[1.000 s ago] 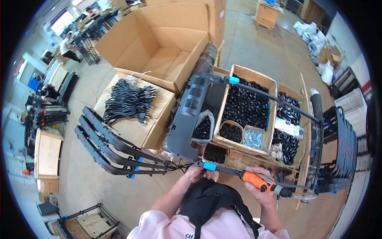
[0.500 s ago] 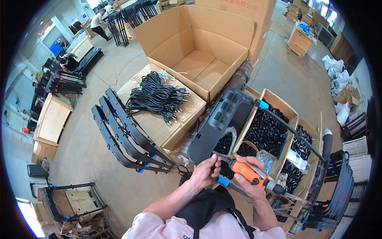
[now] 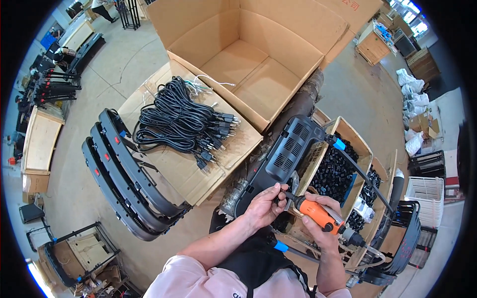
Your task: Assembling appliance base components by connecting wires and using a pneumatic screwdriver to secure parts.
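My right hand (image 3: 324, 221) is wrapped round an orange air screwdriver (image 3: 319, 214) with a black collar and a hose at its rear. Its dark bit end points left, at the fingertips of my left hand (image 3: 267, 206). Those fingers are pinched together around a small dark piece at the bit's tip, too small to name. Just beyond both hands lies a black plastic housing (image 3: 290, 154) with vent slots, joined to a black tubular frame (image 3: 366, 174) with blue sleeves. The frame's near part runs under my forearms and is partly hidden.
Wooden bins (image 3: 343, 154) of small black parts stand at the right. Ahead is a large open cardboard box (image 3: 258, 74). Bundled black power cords (image 3: 179, 116) lie on a flat carton (image 3: 171, 174). Several curved black frames (image 3: 134, 184) lean at the left.
My view has shifted, so the carton, cords and box look larger and nearer. The screwdriver stays in my right hand, and my left fingers remain at its bit, now turned more palm-up.
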